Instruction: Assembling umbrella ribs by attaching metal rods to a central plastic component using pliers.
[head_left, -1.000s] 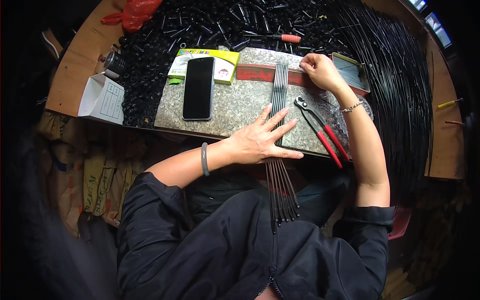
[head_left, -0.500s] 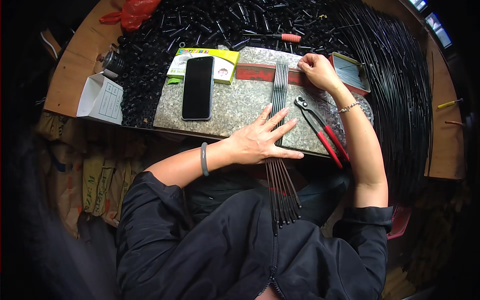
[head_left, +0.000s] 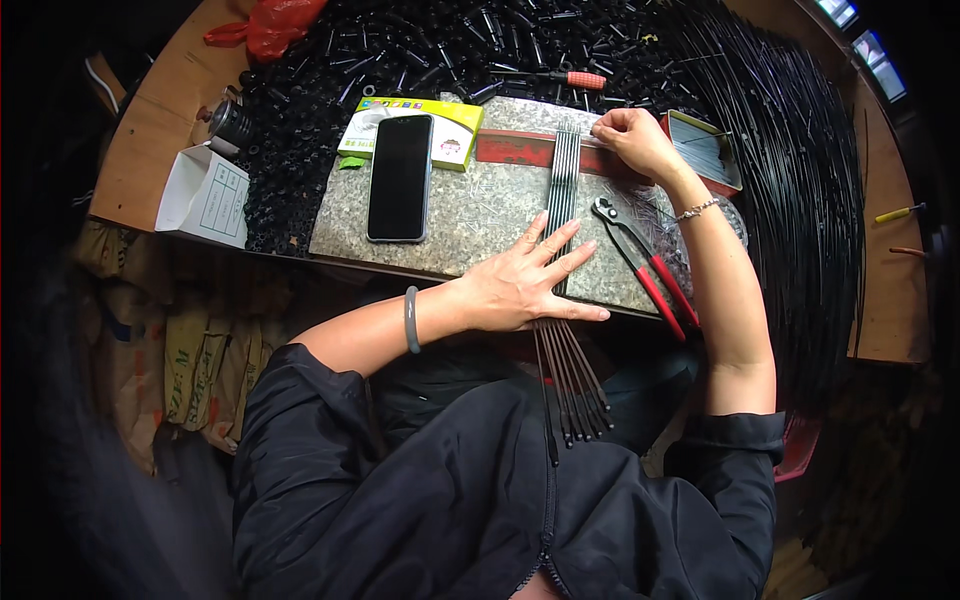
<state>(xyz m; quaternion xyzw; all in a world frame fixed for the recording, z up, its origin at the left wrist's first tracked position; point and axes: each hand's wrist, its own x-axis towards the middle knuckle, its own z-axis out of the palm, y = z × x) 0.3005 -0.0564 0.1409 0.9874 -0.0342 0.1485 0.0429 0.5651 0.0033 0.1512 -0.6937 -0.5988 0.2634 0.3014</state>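
Observation:
My left hand (head_left: 515,285) lies flat with spread fingers across a row of thin black rods (head_left: 564,185). Their upper ends rest side by side over a red metal bar (head_left: 515,150) on a speckled stone slab (head_left: 470,215). Below my palm the rods fan out past the slab's edge toward my lap, with small knobs at their ends. My right hand (head_left: 638,142) is closed in a pinch just right of the rods' upper ends; what it pinches is too small to make out. Red-handled cutting pliers (head_left: 645,265) lie right of the rods.
A dark phone (head_left: 400,180) leans on a yellow-green box (head_left: 455,135). Behind my right hand stands a tin of thin pins (head_left: 705,150). Black fittings (head_left: 400,50) are heaped at the back, near a red-handled screwdriver (head_left: 583,80). Long black rods (head_left: 800,180) fill the right side.
My right hand's fingertips have come slightly left, closer to the rods' upper ends. My left hand stays flat on the rods. The whole view has shifted a little.

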